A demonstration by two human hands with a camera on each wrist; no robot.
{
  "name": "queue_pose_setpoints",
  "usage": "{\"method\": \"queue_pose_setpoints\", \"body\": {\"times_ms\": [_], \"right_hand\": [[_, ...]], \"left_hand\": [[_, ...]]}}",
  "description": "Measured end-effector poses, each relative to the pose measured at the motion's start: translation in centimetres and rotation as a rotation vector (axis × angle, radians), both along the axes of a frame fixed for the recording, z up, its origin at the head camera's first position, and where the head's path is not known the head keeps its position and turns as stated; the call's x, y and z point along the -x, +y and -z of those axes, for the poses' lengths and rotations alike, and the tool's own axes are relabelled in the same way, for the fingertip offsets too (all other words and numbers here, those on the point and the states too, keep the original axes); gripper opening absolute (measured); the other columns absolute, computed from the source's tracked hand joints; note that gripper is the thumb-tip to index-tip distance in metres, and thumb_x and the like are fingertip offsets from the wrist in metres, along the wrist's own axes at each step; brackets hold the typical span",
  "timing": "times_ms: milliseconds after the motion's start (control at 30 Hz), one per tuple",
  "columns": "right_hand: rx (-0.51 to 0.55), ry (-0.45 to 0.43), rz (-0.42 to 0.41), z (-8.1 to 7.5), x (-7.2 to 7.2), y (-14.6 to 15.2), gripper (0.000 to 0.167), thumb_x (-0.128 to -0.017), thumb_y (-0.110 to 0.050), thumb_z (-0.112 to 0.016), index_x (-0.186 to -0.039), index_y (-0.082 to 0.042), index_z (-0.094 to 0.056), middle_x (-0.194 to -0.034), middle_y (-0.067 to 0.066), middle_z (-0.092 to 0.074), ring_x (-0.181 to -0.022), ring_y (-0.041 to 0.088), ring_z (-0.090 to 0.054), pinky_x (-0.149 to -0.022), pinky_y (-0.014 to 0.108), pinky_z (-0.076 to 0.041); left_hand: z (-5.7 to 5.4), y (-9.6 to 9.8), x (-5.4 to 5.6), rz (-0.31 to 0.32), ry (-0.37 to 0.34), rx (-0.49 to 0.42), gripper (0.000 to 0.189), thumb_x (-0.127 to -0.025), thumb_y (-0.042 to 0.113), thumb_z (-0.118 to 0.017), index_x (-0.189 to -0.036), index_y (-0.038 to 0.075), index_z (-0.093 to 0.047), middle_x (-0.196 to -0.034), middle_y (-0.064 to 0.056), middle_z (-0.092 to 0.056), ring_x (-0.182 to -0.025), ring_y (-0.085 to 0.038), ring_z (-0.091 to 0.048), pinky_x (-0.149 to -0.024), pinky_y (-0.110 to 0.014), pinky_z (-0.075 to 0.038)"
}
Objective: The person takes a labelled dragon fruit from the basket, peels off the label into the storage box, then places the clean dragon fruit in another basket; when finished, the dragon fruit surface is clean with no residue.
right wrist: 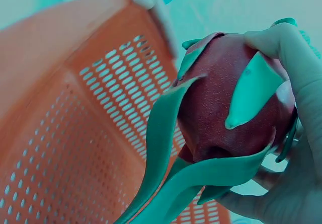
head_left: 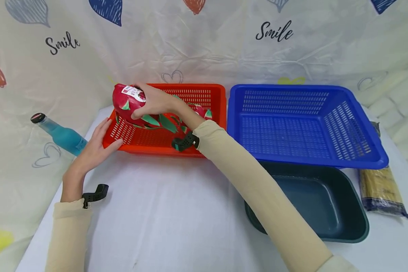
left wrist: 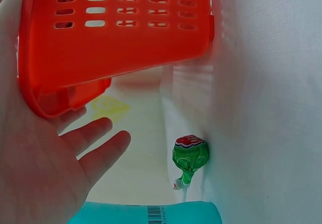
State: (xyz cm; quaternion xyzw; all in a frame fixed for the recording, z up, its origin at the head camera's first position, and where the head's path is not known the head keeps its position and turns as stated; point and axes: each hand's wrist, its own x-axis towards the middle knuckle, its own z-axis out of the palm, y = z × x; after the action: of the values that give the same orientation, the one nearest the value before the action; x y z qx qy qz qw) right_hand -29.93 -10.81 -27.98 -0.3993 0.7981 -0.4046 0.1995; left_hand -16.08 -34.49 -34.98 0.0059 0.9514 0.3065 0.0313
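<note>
My right hand (head_left: 154,100) grips a red dragon fruit (head_left: 129,102) with a white label and green leafy scales, above the left part of the red basket (head_left: 221,102). In the right wrist view the fingers and thumb curl round the dragon fruit (right wrist: 216,103), its long scales hanging toward the basket. My left hand (head_left: 93,149) rests at the basket's front left corner, with straight fingers showing in the left wrist view. Partly hidden by my right arm, another red fruit with green tips (head_left: 200,110) lies at the basket's right end.
Left of the basket stands a blue bottle (head_left: 68,138) with a dark cap. A green-wrapped lollipop (left wrist: 190,156) is near it. To the right are a blue basket (head_left: 357,166), a dark green basin (head_left: 363,226) partly under my right sleeve, and a yellowish packet (head_left: 382,189).
</note>
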Motion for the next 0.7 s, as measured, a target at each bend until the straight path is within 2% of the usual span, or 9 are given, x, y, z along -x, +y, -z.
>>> {"method": "queue_pose_setpoints", "body": {"times_ms": [167, 400, 700], "right_hand": [[0.011, 0.039, -0.036, -1.3, -0.7, -0.4, 0.082, -0.075, -0.038, -0.074, -0.142, -0.014, -0.032, -0.131, 0.000, -0.049, -0.116, 0.009, -0.049, -0.085, 0.019, -0.053], [-0.056, 0.135, -0.033, -2.3, -1.5, -0.1, 0.075, -0.075, -0.038, -0.072, -0.137, -0.015, -0.037, -0.130, 0.000, -0.050, -0.115, 0.009, -0.049, -0.084, 0.018, -0.052], [-0.102, 0.276, -0.027, -3.1, -3.3, 2.4, 0.080, -0.072, -0.039, -0.076, -0.138, -0.017, -0.036, -0.133, -0.003, -0.049, -0.120, 0.009, -0.044, -0.088, 0.017, -0.049]], "left_hand": [[-0.1, -0.1, -0.1, 0.008, 0.009, -0.007, 0.093, -0.091, 0.047, -0.060, -0.157, 0.027, 0.002, -0.165, -0.010, 0.001, -0.143, -0.044, -0.020, -0.091, -0.062, -0.047], [0.0, 0.1, -0.1, -0.002, -0.002, 0.012, 0.094, -0.090, 0.050, -0.060, -0.157, 0.028, 0.003, -0.165, -0.009, 0.003, -0.144, -0.044, -0.018, -0.091, -0.061, -0.047], [-0.2, 0.2, -0.2, -0.001, -0.019, 0.031, 0.092, -0.093, 0.050, -0.056, -0.157, 0.024, 0.004, -0.164, -0.012, 0.003, -0.144, -0.044, -0.017, -0.093, -0.063, -0.046]]}}
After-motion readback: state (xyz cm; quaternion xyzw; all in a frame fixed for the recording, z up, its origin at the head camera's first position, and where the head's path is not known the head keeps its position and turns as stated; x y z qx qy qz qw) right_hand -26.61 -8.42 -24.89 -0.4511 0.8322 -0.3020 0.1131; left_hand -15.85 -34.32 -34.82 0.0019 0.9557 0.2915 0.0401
